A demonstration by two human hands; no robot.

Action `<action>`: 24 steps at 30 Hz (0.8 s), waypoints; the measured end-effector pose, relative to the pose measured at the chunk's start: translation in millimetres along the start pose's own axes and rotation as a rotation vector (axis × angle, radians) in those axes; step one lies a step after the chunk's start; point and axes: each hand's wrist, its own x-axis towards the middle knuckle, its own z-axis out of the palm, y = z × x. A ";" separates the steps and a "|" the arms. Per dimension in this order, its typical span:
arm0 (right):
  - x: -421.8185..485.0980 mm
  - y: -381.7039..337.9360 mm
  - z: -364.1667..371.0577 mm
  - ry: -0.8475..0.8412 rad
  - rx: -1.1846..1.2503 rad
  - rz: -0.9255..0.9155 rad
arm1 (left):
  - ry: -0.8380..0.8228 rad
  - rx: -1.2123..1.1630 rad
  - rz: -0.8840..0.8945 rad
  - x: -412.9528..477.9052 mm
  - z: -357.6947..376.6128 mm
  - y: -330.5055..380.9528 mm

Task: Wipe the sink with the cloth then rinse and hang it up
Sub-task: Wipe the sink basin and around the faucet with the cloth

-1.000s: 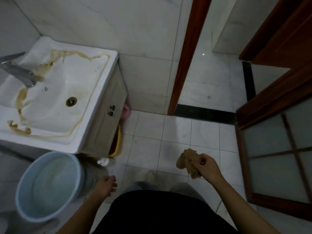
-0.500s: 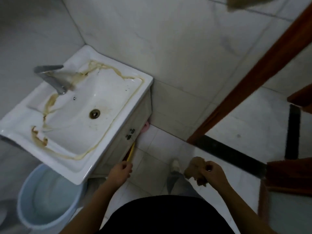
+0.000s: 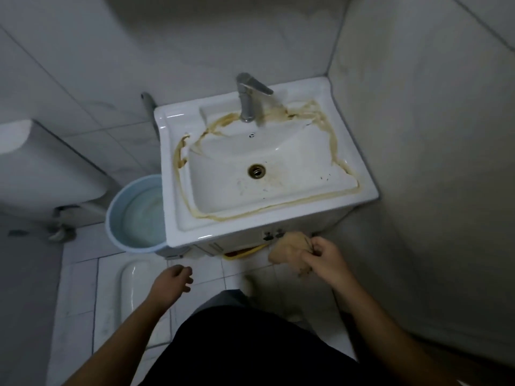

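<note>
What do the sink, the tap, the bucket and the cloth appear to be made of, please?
The sink looks like glazed white ceramic: glossy highlights on its rim, beside brownish stains. The tap seems polished metal, grey and reflective. The bucket is probably pale-blue plastic, given its thin, smooth rim. The cloth looks like soft tan fabric, bunched into folds.

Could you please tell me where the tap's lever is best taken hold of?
Probably at the free end of the lever, which juts sideways atop the upright tap; come from above, across the front rim of the sink. The left hand is free for it, since the right hand holds the cloth.
</note>
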 end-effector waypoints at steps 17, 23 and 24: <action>80.2 -199.8 50.4 -0.195 -0.040 -0.288 | 0.170 -0.156 0.184 68.4 -68.7 64.9; 118.2 -258.0 67.7 -0.207 -0.031 -0.361 | 0.388 -0.051 0.178 82.8 -68.4 81.5; 123.1 -269.4 70.3 -0.220 -0.022 -0.377 | 0.415 -0.040 0.174 84.0 -66.7 82.7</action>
